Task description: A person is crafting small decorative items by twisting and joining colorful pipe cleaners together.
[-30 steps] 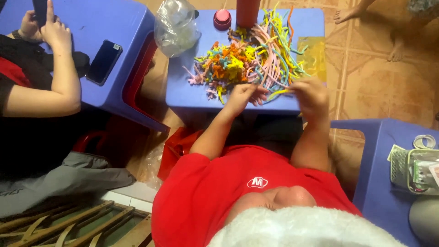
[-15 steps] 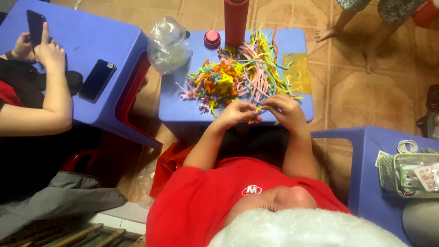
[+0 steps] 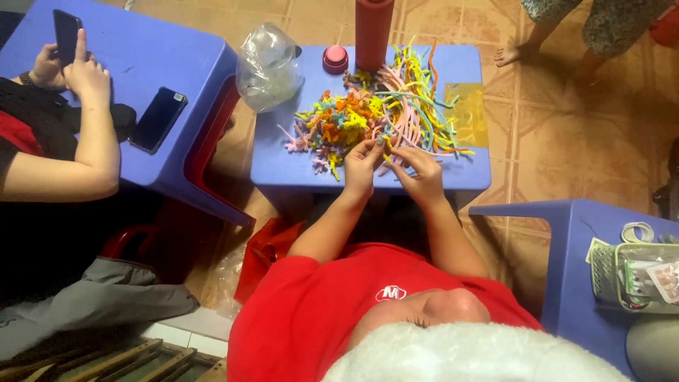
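A pile of colourful pipe cleaners (image 3: 385,113) lies on a small blue plastic table (image 3: 297,166). Bent and twisted pieces are heaped on the left, and long straight ones fan out on the right. My left hand (image 3: 362,164) and my right hand (image 3: 423,177) meet at the pile's near edge. Both pinch a thin pink pipe cleaner (image 3: 387,152) between the fingertips. My red shirt and the white trim of a hat fill the bottom of the view.
A red bottle (image 3: 373,32), its red cap (image 3: 335,59) and a crumpled clear bag (image 3: 269,65) stand at the table's far edge. Another person at the left blue table (image 3: 141,49) holds a phone (image 3: 67,35); a second phone (image 3: 158,119) lies there. A blue stool (image 3: 559,233) with clear containers stands on the right. Bare feet (image 3: 511,53) are on the tiled floor.
My hands have drawn closer together and pulled back to the pile's near edge. The view has shifted slightly. The other person still holds the phone.
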